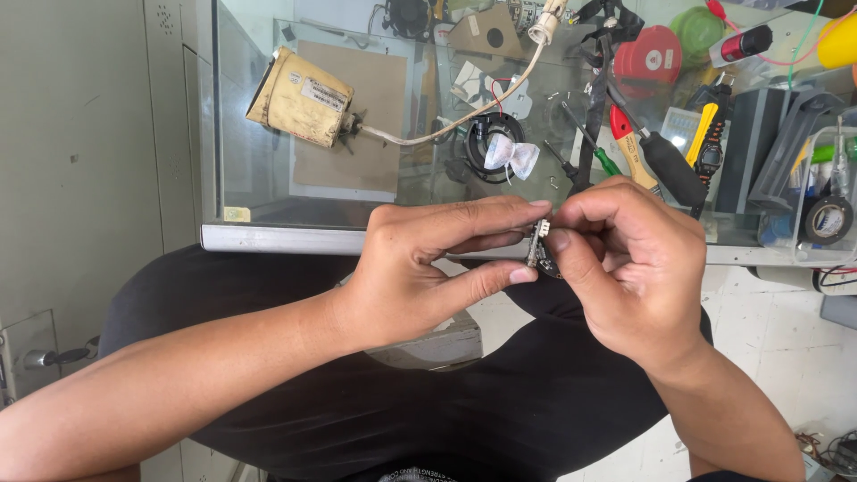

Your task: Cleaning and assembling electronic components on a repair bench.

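Head view looks down on a small circuit board [538, 248] with a white connector at its top, pinched between both hands just in front of the glass tabletop's near metal edge [286, 237], over the person's lap in black trousers [428, 402]. The left hand [420, 268] closes on the board from the left, forefinger laid along the top and thumb pressing below, the other fingers curled in. The right hand [638, 263] closes on it from the right, thumb against the board's face and fingers folded tightly over it, so most of the board is hidden. Both grips are nearly closed, with only the board between the fingertips. Beyond the hands on the tabletop, just past the near edge, lies a black ring [493, 143] with a crumpled clear bag [512, 154] beside it. Toward the far left corner a yellowed camera housing [300, 96] lies on its side, its pale cable [464, 112] curving toward the far edge. To the right of the ring are screwdrivers [636, 152] with red and black handles, a black wristwatch [708, 153], and at the right edge a roll of black tape [827, 220]. A red round tin [648, 57] sits near the far edge.
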